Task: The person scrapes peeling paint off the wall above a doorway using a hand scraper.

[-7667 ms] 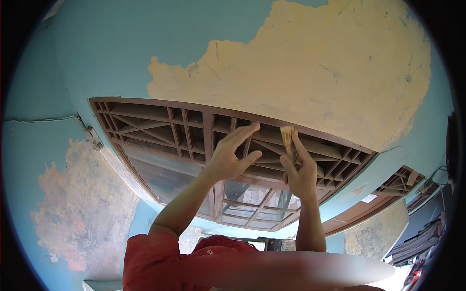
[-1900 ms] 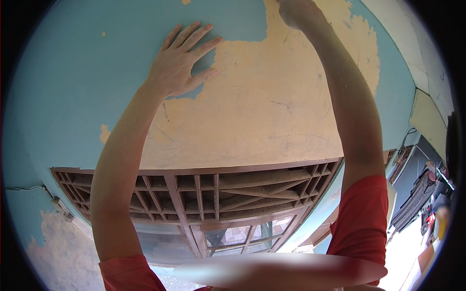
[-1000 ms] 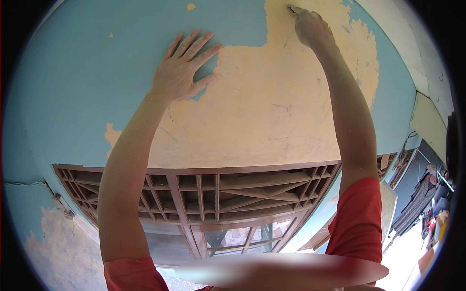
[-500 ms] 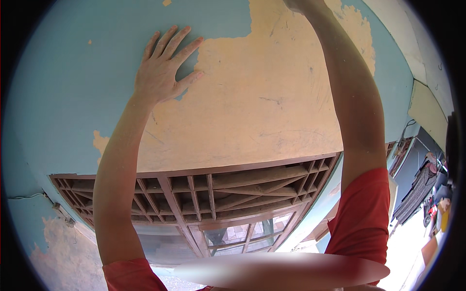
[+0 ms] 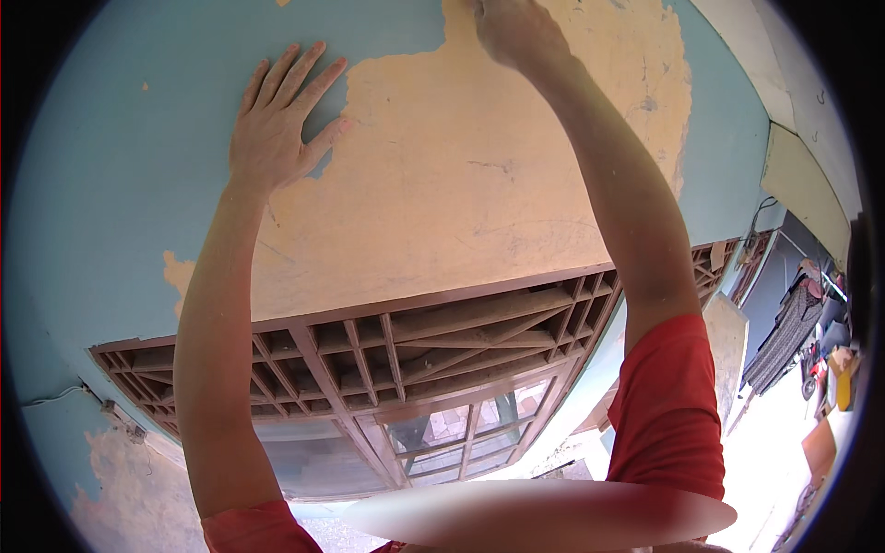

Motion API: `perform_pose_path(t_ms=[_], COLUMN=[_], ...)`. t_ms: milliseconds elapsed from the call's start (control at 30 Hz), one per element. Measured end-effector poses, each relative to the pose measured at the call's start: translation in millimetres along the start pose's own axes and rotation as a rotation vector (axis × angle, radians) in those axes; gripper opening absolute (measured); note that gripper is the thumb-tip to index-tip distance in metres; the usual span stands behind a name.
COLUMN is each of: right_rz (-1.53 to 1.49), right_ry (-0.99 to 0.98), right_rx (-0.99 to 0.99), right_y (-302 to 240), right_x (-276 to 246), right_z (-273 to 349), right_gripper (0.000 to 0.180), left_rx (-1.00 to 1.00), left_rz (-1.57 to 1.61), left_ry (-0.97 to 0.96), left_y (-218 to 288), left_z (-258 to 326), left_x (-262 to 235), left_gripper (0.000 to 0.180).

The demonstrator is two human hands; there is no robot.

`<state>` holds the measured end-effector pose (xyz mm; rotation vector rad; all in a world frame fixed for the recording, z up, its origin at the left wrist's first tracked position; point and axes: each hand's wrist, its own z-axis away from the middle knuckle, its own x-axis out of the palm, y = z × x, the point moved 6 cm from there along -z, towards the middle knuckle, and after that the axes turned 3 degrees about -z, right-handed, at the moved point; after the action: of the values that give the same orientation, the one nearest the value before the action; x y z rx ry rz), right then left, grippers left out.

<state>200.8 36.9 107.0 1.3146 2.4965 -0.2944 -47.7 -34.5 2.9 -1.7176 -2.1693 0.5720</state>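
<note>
My left hand (image 5: 277, 124) lies flat against the wall, fingers spread, on blue paint (image 5: 166, 175) beside its ragged border. The thumb reaches the bare, cream-coloured patch (image 5: 442, 184), where the paint is gone. My right hand (image 5: 521, 35) is raised to the top edge of the view, over the same cream patch and close to where the blue paint ends. Its fingers are curled closed. Whatever they hold, if anything, is hidden by the hand and the picture's edge.
Below the patch runs a brown wooden vent frame (image 5: 461, 346) with slats, above glass window panes (image 5: 461, 433). A cable (image 5: 55, 398) hangs at the left wall. Patterned cloth (image 5: 784, 336) and other household things hang or stand at the far right.
My right hand has moved left and a little down across the cream patch, coming further into view. My left hand stays spread on the wall; the view has shifted slightly.
</note>
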Motion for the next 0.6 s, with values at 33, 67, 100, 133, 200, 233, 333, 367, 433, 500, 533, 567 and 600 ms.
perform_pose_path(t_ms=[33, 67, 100, 133, 200, 233, 333, 367, 433, 500, 533, 567, 600], right_rz=[0.009, -0.022, -0.048, -0.11, -0.22, -0.264, -0.403, -0.401, -0.506, -0.672, -0.723, -0.805, -0.798], right_ry=[0.071, 0.005, -0.062, -0.095, -0.067, -0.006, 0.035, 0.015, 0.022, -0.044, -0.07, -0.103, -0.145], right_rx=[-0.116, -0.112, -0.108, -0.141, -0.203, -0.23, -0.18, -0.17, 0.03, 0.326, 0.466, 0.606, 0.656], right_y=[-5, -5, -4, -3, -2, 2, 29, 50, 96, 102, 109, 105, 106], right_x=[9, 18, 21, 19, 14, 17, 51, 64, 87, 102, 99, 108, 113], right_z=[20, 40, 63, 86, 139, 165, 226, 245, 282, 336, 365, 397, 431], right_gripper=[0.039, 0.037, 0.036, 0.037, 0.041, 0.044, 0.054, 0.054, 0.063, 0.062, 0.062, 0.063, 0.063], left_rx=[0.004, 0.0, -0.007, -0.004, -0.017, -0.016, 0.002, -0.036, -0.072, -0.121, -0.122, -0.134, -0.146], left_rz=[0.001, -0.01, -0.016, -0.011, -0.032, -0.025, -0.019, -0.037, -0.057, -0.122, -0.107, -0.132, -0.135], left_ry=[-0.015, -0.003, 0.012, 0.003, 0.001, -0.009, -0.008, -0.091, -0.2, -0.171, -0.173, -0.15, -0.11], left_y=[-2, -5, -6, -4, -3, -2, -4, -2, 2, -8, -2, -6, -7], left_z=[3, 6, 7, 6, 6, 5, 9, 4, 3, 12, 12, 18, 19], left_x=[0, -1, -1, -1, -3, 1, 3, 5, 12, 10, 15, 11, 8], left_gripper=[0.065, 0.065, 0.066, 0.066, 0.065, 0.065, 0.063, 0.065, 0.068, 0.072, 0.072, 0.073, 0.075])
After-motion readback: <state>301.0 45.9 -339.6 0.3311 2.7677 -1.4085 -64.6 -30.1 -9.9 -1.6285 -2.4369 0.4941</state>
